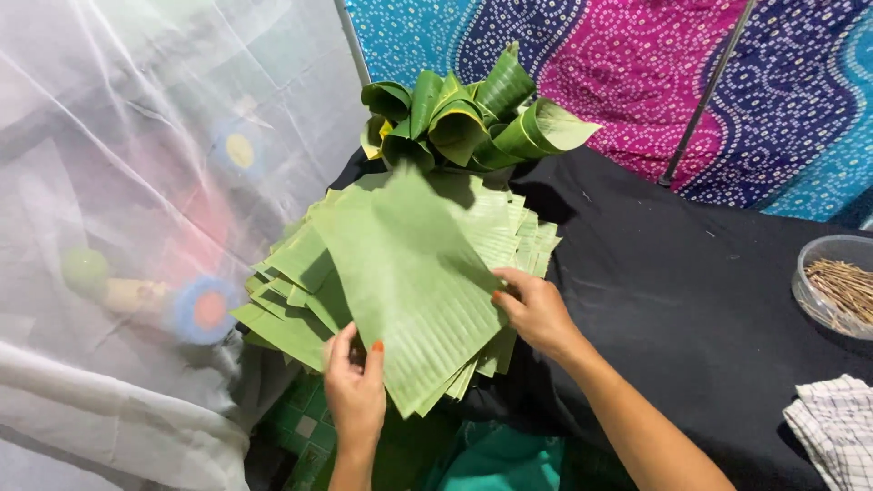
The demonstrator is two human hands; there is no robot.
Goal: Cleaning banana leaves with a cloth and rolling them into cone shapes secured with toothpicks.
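Taking the stack of cut banana leaves as my mark: far to its left hangs a sheer white plastic sheet. At the stack's near edge my left hand pinches the lower corner of the top leaf piece, thumb above and fingers beneath. That piece lies tilted over the stack. At the stack's right edge my right hand grips the same piece's right side, fingers closed on it. Behind the stack stand rolled leaf cones. Far right of it on the black cloth are a clear bowl of sticks and a checked towel.
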